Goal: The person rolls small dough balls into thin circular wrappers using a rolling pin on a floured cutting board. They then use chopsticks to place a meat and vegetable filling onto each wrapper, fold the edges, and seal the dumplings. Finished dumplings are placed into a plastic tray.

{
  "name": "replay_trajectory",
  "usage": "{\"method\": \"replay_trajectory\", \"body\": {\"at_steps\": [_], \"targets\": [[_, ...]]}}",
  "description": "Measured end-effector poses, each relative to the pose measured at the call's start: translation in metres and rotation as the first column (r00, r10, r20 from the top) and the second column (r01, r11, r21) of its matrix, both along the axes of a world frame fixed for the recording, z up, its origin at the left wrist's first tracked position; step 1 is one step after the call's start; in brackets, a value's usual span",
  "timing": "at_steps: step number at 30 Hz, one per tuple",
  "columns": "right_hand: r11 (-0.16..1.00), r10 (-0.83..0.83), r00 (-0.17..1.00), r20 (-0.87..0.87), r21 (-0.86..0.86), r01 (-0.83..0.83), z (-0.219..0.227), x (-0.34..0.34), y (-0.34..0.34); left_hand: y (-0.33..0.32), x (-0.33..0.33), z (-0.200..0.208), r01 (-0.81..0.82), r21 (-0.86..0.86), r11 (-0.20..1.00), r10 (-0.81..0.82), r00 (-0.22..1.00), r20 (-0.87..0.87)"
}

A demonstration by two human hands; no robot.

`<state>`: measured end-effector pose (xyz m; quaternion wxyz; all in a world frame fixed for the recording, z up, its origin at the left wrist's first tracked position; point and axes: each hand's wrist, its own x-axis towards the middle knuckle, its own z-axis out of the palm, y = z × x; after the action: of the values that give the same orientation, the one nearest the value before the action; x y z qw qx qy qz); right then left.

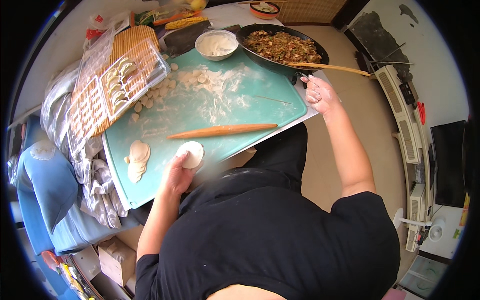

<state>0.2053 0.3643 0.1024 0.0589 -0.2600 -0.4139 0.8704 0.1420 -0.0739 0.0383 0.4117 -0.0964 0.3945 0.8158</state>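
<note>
My left hand (178, 174) holds a round, thin dough wrapper (192, 154) between thumb and fingers, near the front edge of the green board (235, 107). My right hand (320, 94), white with flour, is closed at the handle of the black pan (324, 50), whose end its fingers hide. Chopped filling (280, 47) lies in the pan, and long wooden chopsticks (332, 66) rest across its rim. Beyond my left hand a wooden rolling pin (222, 131) lies on the board. Several overlapping wrappers (139, 159) sit at the board's left.
Small dough pieces (162, 90) and loose flour are scattered on the board. A bowl of flour (216, 45) stands behind it. At the left, a clear plastic tray (107, 92) holds several dumplings (119, 82) over a woven bamboo mat (135, 37). Corn (186, 22) lies farther back.
</note>
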Motion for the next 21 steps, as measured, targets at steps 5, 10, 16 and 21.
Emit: {"method": "replay_trajectory", "body": {"at_steps": [5, 10, 16, 21], "targets": [[0.999, 0.015, 0.999, -0.034, 0.035, -0.013, 0.007, 0.02, -0.025, 0.023, -0.011, -0.008, -0.003, -0.019, 1.0, 0.003, 1.0, 0.023], [0.999, -0.017, 1.0, -0.017, 0.031, 0.018, 0.023, 0.048, -0.05, 0.036, -0.022, -0.028, -0.045, -0.096, 0.994, 0.045, 0.999, -0.001], [1.0, -0.028, 1.0, 0.002, 0.01, 0.028, 0.019, 0.089, -0.095, 0.037, -0.022, -0.026, -0.056, -0.092, 0.994, 0.056, 0.998, -0.005], [0.999, 0.049, 0.995, 0.089, 0.013, -0.051, -0.023, 0.116, -0.122, 0.04, -0.02, -0.005, 0.023, -0.007, 1.0, -0.023, 1.0, 0.01]]}}
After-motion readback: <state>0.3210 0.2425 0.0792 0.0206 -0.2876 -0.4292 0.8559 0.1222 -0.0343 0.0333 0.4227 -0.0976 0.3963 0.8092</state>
